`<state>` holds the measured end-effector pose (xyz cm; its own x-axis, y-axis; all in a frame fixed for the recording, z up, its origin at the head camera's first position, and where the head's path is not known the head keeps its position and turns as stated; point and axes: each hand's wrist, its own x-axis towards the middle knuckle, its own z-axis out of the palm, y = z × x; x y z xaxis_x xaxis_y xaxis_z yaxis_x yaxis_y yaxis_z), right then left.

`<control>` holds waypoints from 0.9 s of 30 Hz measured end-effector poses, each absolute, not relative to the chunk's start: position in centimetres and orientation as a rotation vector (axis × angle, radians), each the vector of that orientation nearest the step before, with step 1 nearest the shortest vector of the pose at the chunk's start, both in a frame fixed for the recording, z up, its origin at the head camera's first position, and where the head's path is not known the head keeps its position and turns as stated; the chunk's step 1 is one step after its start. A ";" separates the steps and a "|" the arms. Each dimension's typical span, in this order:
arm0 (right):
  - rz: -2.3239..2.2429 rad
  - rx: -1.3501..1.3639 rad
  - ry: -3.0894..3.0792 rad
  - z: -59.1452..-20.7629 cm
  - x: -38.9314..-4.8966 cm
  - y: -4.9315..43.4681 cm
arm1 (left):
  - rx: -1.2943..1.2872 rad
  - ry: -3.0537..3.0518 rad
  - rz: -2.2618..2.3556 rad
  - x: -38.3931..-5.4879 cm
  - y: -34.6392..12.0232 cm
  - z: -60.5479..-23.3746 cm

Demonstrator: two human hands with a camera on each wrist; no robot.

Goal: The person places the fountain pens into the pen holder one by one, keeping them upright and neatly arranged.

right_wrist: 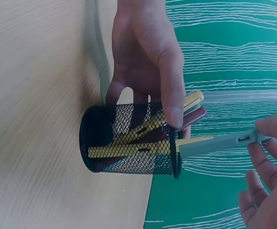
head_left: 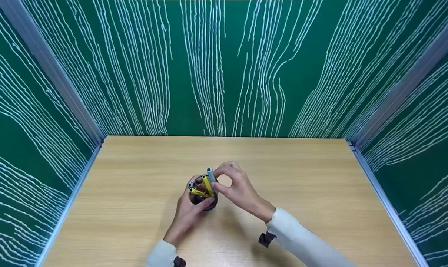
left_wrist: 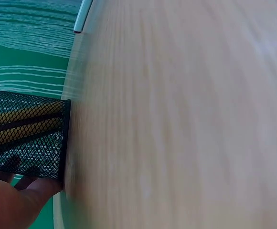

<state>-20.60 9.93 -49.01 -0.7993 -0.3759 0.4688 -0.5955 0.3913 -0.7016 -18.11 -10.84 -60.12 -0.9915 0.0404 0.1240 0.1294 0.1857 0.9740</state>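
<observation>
in right hand [head_left: 243, 188], blue pen [head_left: 211, 175]

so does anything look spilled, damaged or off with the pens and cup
Nothing stands out. The mesh cup appears upright, the left hand around it; the right hand pinches the blue-green pen. The yellow pens just lean at different angles inside.

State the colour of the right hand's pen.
The pen is pale blue-green, clearest in the right wrist view.
</observation>
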 end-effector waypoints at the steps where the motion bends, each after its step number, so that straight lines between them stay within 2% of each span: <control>1: 1.371 0.861 -2.417 -49.0 -20.6 9.8 | -0.167 -2.368 -1.953 -18.1 -10.9 -60.1; 27: 1.386 0.874 -2.448 -52.5 -20.6 8.3 | -0.152 -2.369 -1.910 -18.5 -10.8 -60.2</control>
